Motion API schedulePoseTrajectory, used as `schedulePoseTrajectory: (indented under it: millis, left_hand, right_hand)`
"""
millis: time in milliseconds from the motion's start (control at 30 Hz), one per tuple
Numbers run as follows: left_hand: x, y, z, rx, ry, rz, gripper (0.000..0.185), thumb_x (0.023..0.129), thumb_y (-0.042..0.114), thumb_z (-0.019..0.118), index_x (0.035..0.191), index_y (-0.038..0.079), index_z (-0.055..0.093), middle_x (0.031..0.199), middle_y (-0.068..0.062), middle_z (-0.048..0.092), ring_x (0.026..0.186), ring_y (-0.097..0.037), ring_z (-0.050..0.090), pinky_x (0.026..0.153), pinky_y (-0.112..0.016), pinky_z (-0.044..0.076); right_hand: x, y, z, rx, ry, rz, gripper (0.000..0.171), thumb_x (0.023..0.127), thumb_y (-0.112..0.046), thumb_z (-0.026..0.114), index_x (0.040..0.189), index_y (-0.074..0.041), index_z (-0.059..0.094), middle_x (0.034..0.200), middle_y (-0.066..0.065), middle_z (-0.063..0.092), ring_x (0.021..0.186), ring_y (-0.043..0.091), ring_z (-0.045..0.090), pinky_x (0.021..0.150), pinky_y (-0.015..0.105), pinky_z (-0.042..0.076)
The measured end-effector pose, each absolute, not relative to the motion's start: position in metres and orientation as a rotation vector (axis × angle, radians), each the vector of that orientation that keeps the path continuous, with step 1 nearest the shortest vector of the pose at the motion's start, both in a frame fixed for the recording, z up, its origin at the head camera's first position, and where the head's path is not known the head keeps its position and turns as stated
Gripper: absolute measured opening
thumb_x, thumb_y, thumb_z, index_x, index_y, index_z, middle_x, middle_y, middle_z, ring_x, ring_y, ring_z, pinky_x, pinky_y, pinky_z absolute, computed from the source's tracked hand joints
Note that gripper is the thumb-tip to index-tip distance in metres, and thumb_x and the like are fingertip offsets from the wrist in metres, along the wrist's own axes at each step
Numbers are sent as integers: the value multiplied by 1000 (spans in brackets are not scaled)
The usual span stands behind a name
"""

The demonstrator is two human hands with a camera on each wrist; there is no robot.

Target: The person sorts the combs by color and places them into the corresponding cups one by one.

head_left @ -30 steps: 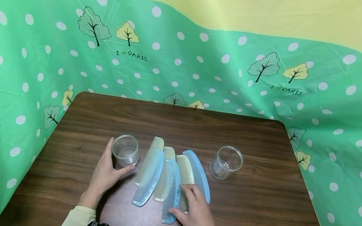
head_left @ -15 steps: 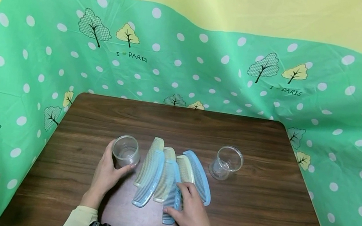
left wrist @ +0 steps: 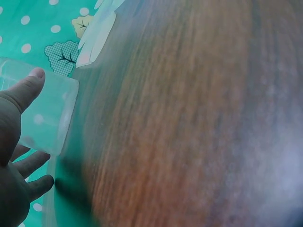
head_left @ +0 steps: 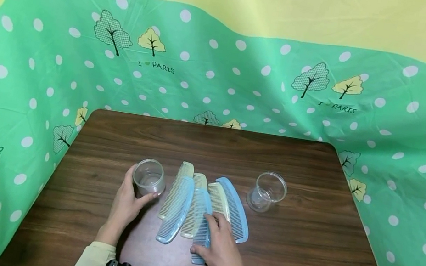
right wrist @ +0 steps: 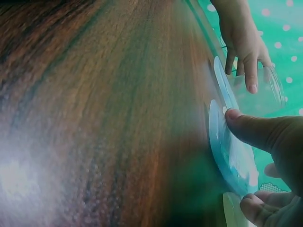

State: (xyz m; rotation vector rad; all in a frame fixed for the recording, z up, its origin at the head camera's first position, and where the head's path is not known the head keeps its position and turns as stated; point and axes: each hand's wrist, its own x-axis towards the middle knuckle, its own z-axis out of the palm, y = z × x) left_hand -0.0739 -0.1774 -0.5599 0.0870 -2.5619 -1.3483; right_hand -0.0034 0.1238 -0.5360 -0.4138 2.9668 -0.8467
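Note:
My left hand point(head_left: 126, 205) holds a clear glass cup point(head_left: 149, 178) upright on the table, thumb on the near side and fingers round the left; in the left wrist view the thumb lies along the glass wall. To its right, blue and pale green combs lie fanned and overlapping. My right hand point(head_left: 223, 250) grips the middle blue comb point(head_left: 202, 233) near its lower end. In the right wrist view the thumb is at one edge of that comb and the fingertips at the other. Part of a pale green comb point(head_left: 220, 195) is hidden beneath this hand.
A second glass cup point(head_left: 266, 192) stands right of the combs. Beside it lies the rightmost blue comb point(head_left: 235, 211). Two overlapping combs, one pale green point(head_left: 182, 179) and one blue point(head_left: 179, 213), lie nearest the left cup. Patterned green cloth point(head_left: 223, 69) surrounds the brown table point(head_left: 302, 258).
My right hand has shifted slightly left, from over the pale green comb onto the middle blue one, and its fingers have drawn in at the comb's edges. My left hand stays at the cup.

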Motion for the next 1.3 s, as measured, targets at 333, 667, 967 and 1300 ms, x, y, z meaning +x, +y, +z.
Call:
schedulePoseTrajectory:
  millis: [333, 667, 967, 1300]
  left_hand:
    - [-75, -178, -559, 87, -2563, -1366, 106, 74, 25, 95, 158, 19, 31, 149, -19, 52, 135, -40, 53, 110, -60, 43]
    - [-74, -177, -559, 90, -2552, -1388, 105, 73, 22, 95, 157, 17, 32, 148, -20, 53, 135, -40, 52, 111, -60, 42]
    - [-75, -176, -559, 96, -2548, -1406, 105, 72, 20, 96, 156, 16, 33, 146, -20, 54, 134, -41, 53, 111, -59, 41]
    - [-78, -177, -559, 90, -2447, -1542, 102, 68, 10, 97, 151, 8, 38, 143, -19, 55, 135, -36, 51, 115, -51, 38]
  right_hand:
    - [-2, 119, -534, -393, 2983, -844, 98, 63, -34, 100, 144, -7, 52, 140, 17, 56, 125, 36, 54, 101, 50, 54]
    - [0, 117, -534, -299, 2992, -896, 96, 66, -25, 98, 146, -7, 49, 131, 14, 57, 116, 31, 60, 93, 47, 57]
    - [1, 121, -535, -284, 2971, -1079, 92, 68, -9, 95, 147, -8, 48, 137, 17, 60, 122, 35, 62, 98, 51, 57]
    - [0, 129, -524, -204, 2826, -1284, 82, 73, 0, 87, 145, -14, 51, 128, 5, 64, 107, 18, 64, 86, 34, 58]
